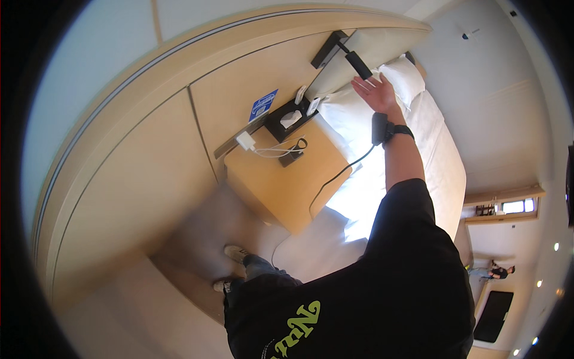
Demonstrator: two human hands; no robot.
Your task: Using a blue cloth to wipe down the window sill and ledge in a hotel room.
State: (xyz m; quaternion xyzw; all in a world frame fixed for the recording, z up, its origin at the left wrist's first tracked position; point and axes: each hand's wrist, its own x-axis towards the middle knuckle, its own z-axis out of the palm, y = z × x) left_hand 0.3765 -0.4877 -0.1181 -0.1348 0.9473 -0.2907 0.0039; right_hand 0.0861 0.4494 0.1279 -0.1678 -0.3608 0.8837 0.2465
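My right hand (378, 93) is raised toward the headboard, palm showing and fingers spread. Its fingertips are just under a black cylindrical reading lamp (359, 64) on a short arm fixed to the wall bracket (328, 50). Whether they touch the lamp, I cannot tell. Nothing is seen in the palm. A black device (380, 128) is strapped to my right wrist, and a dark cable hangs from it. White pillows (404, 81) lie behind the hand on the bed (439, 143). My left hand is out of view.
Left of the bed stands a wooden nightstand (263, 179). On it are a black tissue box (276, 127), a white charger (245, 141) with cables and a small black object (292, 158). A blue sign (263, 105) marks the wall panel. Far right, another person (497, 273) appears near a dark screen (494, 316).
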